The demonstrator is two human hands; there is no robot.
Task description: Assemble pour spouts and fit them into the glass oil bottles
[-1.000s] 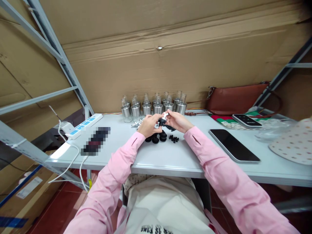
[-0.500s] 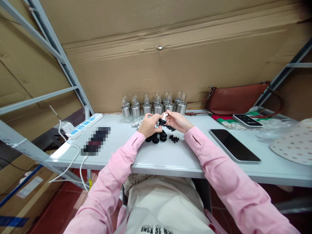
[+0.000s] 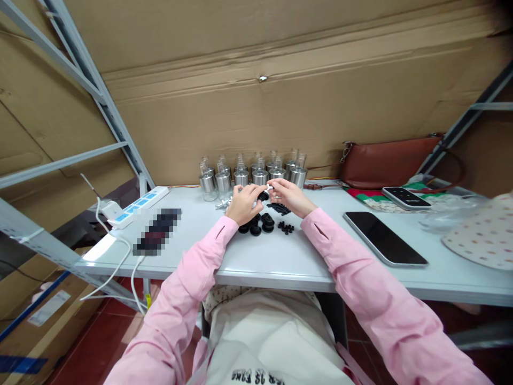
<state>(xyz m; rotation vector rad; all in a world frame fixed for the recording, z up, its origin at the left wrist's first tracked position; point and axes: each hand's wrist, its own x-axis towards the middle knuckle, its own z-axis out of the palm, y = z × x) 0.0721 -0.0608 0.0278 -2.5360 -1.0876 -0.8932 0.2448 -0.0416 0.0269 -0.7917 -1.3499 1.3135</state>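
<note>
My left hand (image 3: 243, 205) is closed around a black ribbed cap (image 3: 263, 196), partly hidden by the fingers. The fingers of my right hand (image 3: 292, 198) pinch a small white or silvery piece (image 3: 270, 187) at the top of that cap. Whether the two pieces are joined cannot be made out. Below the hands lie several black round caps (image 3: 267, 223) and a cluster of tiny black parts (image 3: 286, 228). Thin black strips (image 3: 279, 208) rest under my right hand. Silvery spout-like pieces (image 3: 223, 204) show beyond my left hand.
Behind the hands stand several glass bottles (image 3: 260, 177) with metal sleeves, close to the cardboard wall (image 3: 224, 112). A power strip (image 3: 140, 206) is at left. On the right lie a phone (image 3: 385, 238), a black-faced device (image 3: 406, 198) and a brown bag (image 3: 390, 163).
The cap has turned in my hands, so less of the white piece shows. Both hands have shifted slightly, and the right hand has uncovered more of the black strips.
</note>
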